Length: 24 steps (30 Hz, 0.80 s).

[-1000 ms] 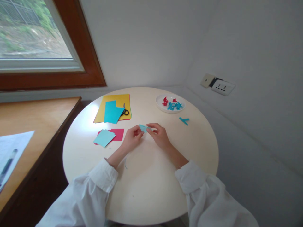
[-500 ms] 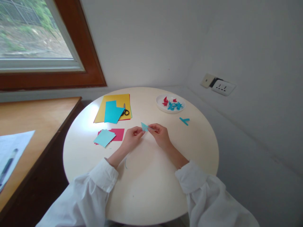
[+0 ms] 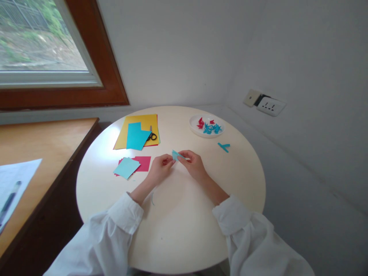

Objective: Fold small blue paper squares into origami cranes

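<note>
A small folded piece of light blue paper is pinched between my two hands over the middle of the round white table. My left hand is closed on its left lower edge. On the other side, my right hand grips it between thumb and fingers. The fingertips hide part of the folds. To the left lies a stack of light blue square sheets, with red sheets under and beside it.
Scissors with black handles lie partly under cut blue paper on yellow sheets. A white plate holds several folded red and blue paper pieces. Blue strips lie at the right. A wooden desk stands left.
The folded paper has shifted in my fingers, and its upper point now looks smaller and split into layers. My right thumb has moved slightly left. The other things stay where they were.
</note>
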Available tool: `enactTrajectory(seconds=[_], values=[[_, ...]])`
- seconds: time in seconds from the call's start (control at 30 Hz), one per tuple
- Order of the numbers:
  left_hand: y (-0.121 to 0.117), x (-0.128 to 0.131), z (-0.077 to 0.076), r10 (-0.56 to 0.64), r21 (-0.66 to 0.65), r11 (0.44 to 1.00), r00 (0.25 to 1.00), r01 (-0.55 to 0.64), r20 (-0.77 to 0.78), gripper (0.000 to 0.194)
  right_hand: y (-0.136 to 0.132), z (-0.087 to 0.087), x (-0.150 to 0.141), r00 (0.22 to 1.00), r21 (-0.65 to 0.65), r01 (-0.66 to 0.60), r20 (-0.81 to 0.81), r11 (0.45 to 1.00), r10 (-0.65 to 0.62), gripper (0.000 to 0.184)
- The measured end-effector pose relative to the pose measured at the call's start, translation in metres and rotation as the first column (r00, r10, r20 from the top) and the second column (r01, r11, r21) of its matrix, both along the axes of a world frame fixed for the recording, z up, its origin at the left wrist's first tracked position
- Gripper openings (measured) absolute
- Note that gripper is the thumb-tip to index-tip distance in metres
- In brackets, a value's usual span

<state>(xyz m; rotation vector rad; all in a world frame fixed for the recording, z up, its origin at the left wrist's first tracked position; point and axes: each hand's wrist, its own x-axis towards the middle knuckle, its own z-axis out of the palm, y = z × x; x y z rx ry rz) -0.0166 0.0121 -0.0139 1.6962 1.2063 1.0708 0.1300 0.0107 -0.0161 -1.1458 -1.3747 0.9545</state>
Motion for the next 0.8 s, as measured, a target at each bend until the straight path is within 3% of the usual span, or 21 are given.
enactTrajectory(seconds=[0.8], values=[[-0.0024,0.0016,0.0012,0.010,-0.040,0.999,1.000,-0.010,-0.002,0.020,0.0001,0.0014,0.0002,0.999,0.002,0.002,-0.040,1.000,-0.002,0.016]])
